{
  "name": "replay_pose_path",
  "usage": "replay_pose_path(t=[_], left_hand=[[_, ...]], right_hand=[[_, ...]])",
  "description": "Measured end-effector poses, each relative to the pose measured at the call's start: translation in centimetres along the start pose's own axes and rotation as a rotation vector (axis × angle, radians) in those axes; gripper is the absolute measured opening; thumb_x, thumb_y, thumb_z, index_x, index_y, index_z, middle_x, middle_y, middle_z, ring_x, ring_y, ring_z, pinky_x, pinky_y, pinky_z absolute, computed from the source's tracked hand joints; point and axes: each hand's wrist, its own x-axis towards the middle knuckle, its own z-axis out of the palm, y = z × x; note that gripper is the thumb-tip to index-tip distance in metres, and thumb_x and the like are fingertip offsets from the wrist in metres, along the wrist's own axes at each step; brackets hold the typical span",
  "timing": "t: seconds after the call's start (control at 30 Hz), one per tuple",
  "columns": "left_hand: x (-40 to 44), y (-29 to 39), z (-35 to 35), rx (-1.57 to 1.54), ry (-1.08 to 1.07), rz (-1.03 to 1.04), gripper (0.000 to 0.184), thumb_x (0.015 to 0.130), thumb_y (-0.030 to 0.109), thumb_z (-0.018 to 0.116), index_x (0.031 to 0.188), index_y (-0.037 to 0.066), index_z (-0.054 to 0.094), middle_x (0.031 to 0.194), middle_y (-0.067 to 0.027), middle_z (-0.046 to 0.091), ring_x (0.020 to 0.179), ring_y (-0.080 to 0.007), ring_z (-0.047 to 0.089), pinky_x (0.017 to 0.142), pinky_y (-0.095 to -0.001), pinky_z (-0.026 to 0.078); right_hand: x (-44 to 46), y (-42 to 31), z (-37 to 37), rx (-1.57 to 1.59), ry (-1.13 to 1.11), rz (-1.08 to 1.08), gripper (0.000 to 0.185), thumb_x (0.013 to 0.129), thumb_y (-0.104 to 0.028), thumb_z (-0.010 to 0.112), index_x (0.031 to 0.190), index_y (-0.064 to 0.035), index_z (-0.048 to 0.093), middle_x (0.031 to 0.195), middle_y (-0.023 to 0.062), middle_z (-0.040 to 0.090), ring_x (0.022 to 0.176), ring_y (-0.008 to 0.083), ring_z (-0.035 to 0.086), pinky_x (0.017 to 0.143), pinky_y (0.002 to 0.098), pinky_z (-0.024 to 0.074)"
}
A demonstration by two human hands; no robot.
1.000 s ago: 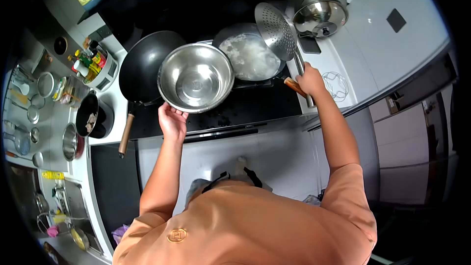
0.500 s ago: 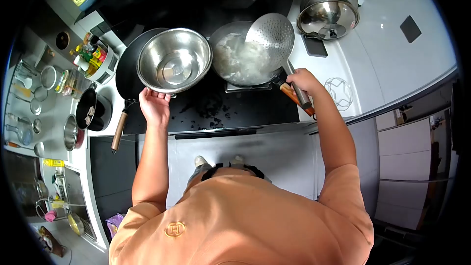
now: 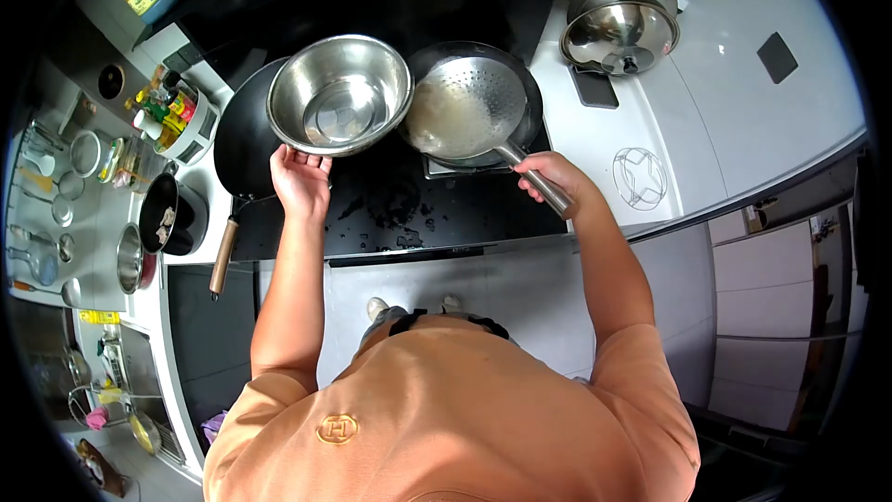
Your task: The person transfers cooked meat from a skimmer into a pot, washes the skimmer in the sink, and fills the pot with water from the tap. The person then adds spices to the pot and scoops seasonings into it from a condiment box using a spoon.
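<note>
My left hand (image 3: 301, 188) is closed on the near rim of a shiny stainless steel bowl (image 3: 339, 93), its fingers partly hidden beneath the metal. The bowl is tilted slightly and overlaps a dark wok (image 3: 243, 144) with a wooden handle on the left burner. In my right hand (image 3: 556, 178) is the metal handle of a large perforated skimmer (image 3: 488, 98). Its round head lies over the pan (image 3: 532, 110) on the right burner, covering much of it. Cloudy, pale liquid shows at the skimmer's left side; what lies under the head is hidden.
A domed steel lid (image 3: 621, 37) and a wire rack (image 3: 641, 178) are on the right counter. At the left stand a bottle caddy (image 3: 197, 135), a small black pan (image 3: 160, 209) and a steel bowl (image 3: 130, 256). Water drops spot the black stovetop (image 3: 400, 214).
The skimmer has moved left and down over the right pan, with my right hand shifting left and lower. The bowl has shifted slightly right and up. Less steam shows.
</note>
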Motion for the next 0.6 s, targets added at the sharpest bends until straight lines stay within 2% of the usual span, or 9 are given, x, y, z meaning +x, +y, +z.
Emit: replay_pose_path(t=[0.3,0.5,0.53,0.6], left_hand=[[0.8,-0.1,-0.3,0.006,-0.015,-0.019,0.029,0.093,0.031,0.041,0.102,0.006,0.053,0.100,-0.0072,0.061,0.097,-0.0203,0.057,0.089,-0.0387,0.044],[0.7,-0.1,0.3,-0.003,0.010,-0.004,0.027,0.093,0.031,0.041,0.099,0.007,0.053,0.097,-0.0065,0.062,0.093,-0.0196,0.058,0.086,-0.0378,0.044],[0.7,-0.1,0.2,-0.002,0.008,-0.006,0.027,0.093,0.031,0.041,0.099,0.007,0.053,0.097,-0.0063,0.062,0.093,-0.0195,0.058,0.086,-0.0376,0.044],[0.9,-0.2,-0.1,0.000,-0.001,-0.011,0.027,0.093,0.030,0.041,0.098,0.008,0.053,0.097,-0.0059,0.062,0.093,-0.0191,0.058,0.085,-0.0372,0.044]], right_hand=[[-1.5,0.3,-0.3,0.031,0.060,-0.135,0.014,0.081,-0.017,0.061,0.082,-0.0069,0.052,0.064,0.0047,0.056,0.046,0.0133,0.052,0.043,0.0274,0.0433],[-1.7,0.0,-1.6,-0.266,0.222,-0.260,0.016,0.079,-0.016,0.063,0.085,-0.0031,0.055,0.066,0.0050,0.057,0.046,0.0135,0.052,0.043,0.0277,0.0435],[-2.0,-0.3,-1.7,-0.396,0.284,-0.288,0.024,0.076,-0.016,0.064,0.092,0.0011,0.058,0.071,0.0117,0.062,0.052,0.0216,0.058,0.051,0.0331,0.0492],[-2.4,-0.5,-1.7,-0.721,0.489,-0.493,0.032,0.074,-0.016,0.065,0.098,0.0026,0.057,0.075,0.0175,0.063,0.061,0.0286,0.062,0.060,0.0372,0.0512]])
